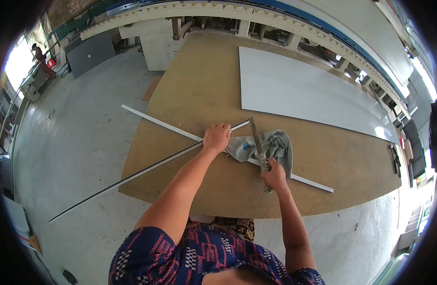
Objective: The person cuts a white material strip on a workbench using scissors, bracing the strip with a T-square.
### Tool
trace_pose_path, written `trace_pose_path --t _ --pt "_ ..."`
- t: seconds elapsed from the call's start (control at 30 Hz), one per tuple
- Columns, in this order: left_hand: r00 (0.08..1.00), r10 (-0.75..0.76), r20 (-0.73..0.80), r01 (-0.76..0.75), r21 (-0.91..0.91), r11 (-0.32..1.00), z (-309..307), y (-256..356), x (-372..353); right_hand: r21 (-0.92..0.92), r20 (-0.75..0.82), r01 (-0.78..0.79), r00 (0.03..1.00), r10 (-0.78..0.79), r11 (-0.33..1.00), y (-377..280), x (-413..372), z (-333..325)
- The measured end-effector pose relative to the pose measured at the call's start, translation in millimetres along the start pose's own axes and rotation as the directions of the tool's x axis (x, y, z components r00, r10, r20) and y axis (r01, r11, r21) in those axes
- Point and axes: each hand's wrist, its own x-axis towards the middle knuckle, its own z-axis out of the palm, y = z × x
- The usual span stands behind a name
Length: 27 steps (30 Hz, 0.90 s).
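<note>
My left hand (217,137) is wrapped over a long thin dark-and-white strip (147,169), near the strip's upper right end. That strip runs down to the left past the board's edge and crosses over a white strip (166,125). In my right hand (274,175) is the cloth-wrapped handle of a metal tool (256,136). The tool's narrow blade points up and its tip is at the end of the dark-and-white strip. A crumpled grey cloth (278,145) lies beside the blade, over the white strip.
The brown board (180,95) forms the work surface. A large glossy white panel (304,92) lies on its far right part. Behind stands a long machine (213,10). Dark tools (395,160) lie at the right edge. Another person (40,59) is at the far left.
</note>
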Motion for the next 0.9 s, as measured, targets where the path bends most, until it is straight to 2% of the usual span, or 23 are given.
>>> trace_pose_path --t 0.03,0.13,0.23,0.33,0.43,0.53,0.63,0.77,0.9 --pt "1.000 -0.001 0.016 0.001 0.001 1.000 1 -1 0 0.136 0.056 -0.018 0.998 0.011 0.991 3 4 -2" --pt "0.999 0.025 0.029 -0.025 -0.017 1.000 1 -5 0 0.384 -0.042 0.075 0.997 -0.064 0.920 16 0 7" --pt "0.999 0.029 0.043 -0.028 -0.017 0.999 1 -4 -1 0.551 -0.023 -0.025 0.999 0.046 0.834 -4 -18 4" --pt "0.998 0.042 0.048 -0.043 0.023 0.999 -1 1 -5 0.463 0.001 0.069 0.997 -0.079 0.884 -16 -13 5" --pt "0.998 0.052 0.035 -0.054 0.064 0.996 -3 5 -5 0.392 0.107 -0.052 0.994 0.011 0.918 -51 -8 -3" --pt "1.000 0.013 0.028 -0.014 0.044 0.999 0 5 -4 0.185 -0.006 0.134 0.991 -0.135 0.974 -34 13 23" --pt "0.998 -0.029 0.062 0.031 -0.022 0.999 1 3 0 -0.089 -0.007 0.184 0.983 -0.185 0.979 -41 20 23" --pt "0.995 -0.030 0.100 0.033 -0.025 0.999 -3 4 2 -0.209 0.018 0.180 0.983 -0.181 0.961 -45 24 25" --pt "0.998 0.012 0.054 -0.011 -0.018 1.000 3 2 2 -0.259 0.048 0.160 0.987 -0.152 0.953 -49 24 24"
